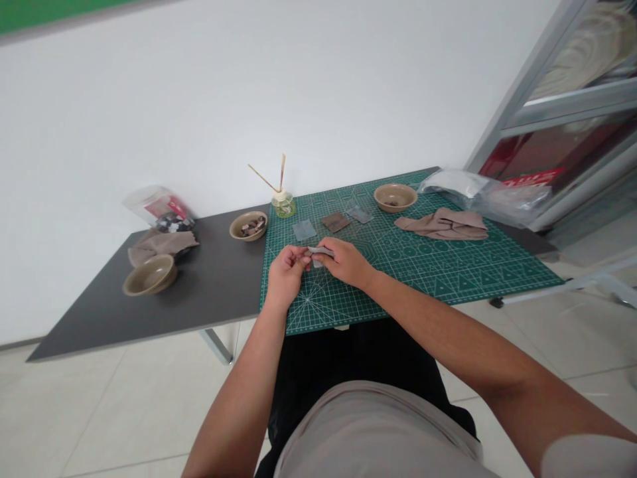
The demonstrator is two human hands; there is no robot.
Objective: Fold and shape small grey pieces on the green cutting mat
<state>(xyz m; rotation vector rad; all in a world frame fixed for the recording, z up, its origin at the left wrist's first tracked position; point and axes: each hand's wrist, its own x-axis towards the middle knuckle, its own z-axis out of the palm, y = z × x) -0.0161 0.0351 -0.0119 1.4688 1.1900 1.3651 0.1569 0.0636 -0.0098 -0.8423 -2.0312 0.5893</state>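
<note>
Over the front left part of the green cutting mat (398, 265), my left hand (287, 269) and my right hand (343, 261) meet with fingers closed. Between them they pinch a small greyish-brown folded piece (321, 251), perhaps cloth or a pouch; its exact kind is unclear. A pale scrap (317, 263) shows just beneath the fingers, mostly hidden. Beyond my hands lie a small clear packet (304, 230), a flat brown pouch (335, 222) and a second clear packet (359, 214), side by side on the mat.
Left of the mat stand a bowl of dark pieces (253, 229), stacked bowls (146, 277), brown cloth (162, 245) and a plastic bag (166, 211). A glass bottle with sticks (283, 204) stands behind. Rightward are another bowl (395, 197), crumpled brown cloth (442, 224) and plastic wrapping (482, 192).
</note>
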